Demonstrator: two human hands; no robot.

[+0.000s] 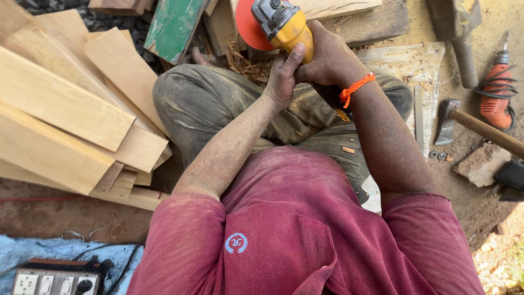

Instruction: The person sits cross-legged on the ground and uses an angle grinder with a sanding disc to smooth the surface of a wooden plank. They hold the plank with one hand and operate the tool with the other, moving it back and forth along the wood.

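While both hands grip the yellow grinder (pixel 286 28), the left hand (pixel 282 76) clasps its body from below. The right hand (pixel 330 57) is clenched on its rear, planks (pixel 71 109) stacked alongside.

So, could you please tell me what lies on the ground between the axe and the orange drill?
In the head view, only bare sandy ground separates the axe from the orange drill.

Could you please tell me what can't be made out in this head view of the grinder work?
- Grinder: its disc is cut off by the top edge, so any contact with wood is unseen.
- Grinder body: covered by the left hand and right hand.
- Hammer: its handle end leaves the right edge.
- Power strip: cut off by the bottom edge.
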